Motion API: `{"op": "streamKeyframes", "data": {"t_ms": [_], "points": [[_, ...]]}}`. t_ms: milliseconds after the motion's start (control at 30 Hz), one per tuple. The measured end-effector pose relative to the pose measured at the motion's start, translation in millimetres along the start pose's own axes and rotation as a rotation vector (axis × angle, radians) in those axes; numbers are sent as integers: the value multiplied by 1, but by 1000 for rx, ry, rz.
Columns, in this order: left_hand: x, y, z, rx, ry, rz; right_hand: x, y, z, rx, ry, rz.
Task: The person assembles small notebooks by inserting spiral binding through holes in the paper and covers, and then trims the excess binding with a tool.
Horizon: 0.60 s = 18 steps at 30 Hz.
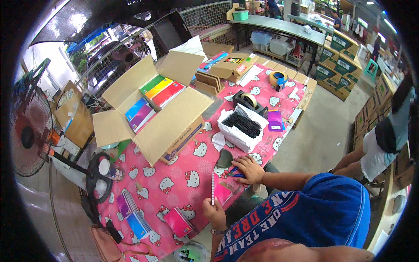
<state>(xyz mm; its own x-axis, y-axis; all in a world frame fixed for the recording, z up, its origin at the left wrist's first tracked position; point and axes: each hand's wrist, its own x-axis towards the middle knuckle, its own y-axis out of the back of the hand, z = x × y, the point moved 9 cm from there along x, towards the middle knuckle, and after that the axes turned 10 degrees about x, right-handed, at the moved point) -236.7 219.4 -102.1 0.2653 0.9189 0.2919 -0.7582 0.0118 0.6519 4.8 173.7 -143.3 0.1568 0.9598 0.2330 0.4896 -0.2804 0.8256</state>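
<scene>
My left hand (213, 210) pinches the lower end of a pink spiral notebook (223, 193), whose pale, striped coil edge stands toward the left. Over a blue-handled tool (238, 173) rests my right hand (249, 169), fingers curled round its handles; the working end is too small to make out. Just beyond lies a dark grey-green rounded piece (224, 159). Another pink notebook (178, 222) lies left of my left hand, near blue notebooks (139, 224) and purple notebooks (126, 204). A paper-lined box of black binding coils (242, 125) stands beyond my right hand.
An open carton (183, 136) of coloured notebooks fills the table's middle. Behind are a tape dispenser (249, 102), tape roll (277, 79) and purple card (275, 120). A dark tray with a cup (105, 167) and a fan (29, 131) stand left. Another person (379, 139) is at right.
</scene>
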Motion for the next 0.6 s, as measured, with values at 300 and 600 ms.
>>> {"op": "streamKeyframes", "data": {"t_ms": [300, 600], "points": [[4, -18, -45, -99, 110, -124, 26, -4, 7, -102, -92, -211], [1, -15, -42, -29, 49, -76, 22, -2, 15, -49, -74, -100]]}}
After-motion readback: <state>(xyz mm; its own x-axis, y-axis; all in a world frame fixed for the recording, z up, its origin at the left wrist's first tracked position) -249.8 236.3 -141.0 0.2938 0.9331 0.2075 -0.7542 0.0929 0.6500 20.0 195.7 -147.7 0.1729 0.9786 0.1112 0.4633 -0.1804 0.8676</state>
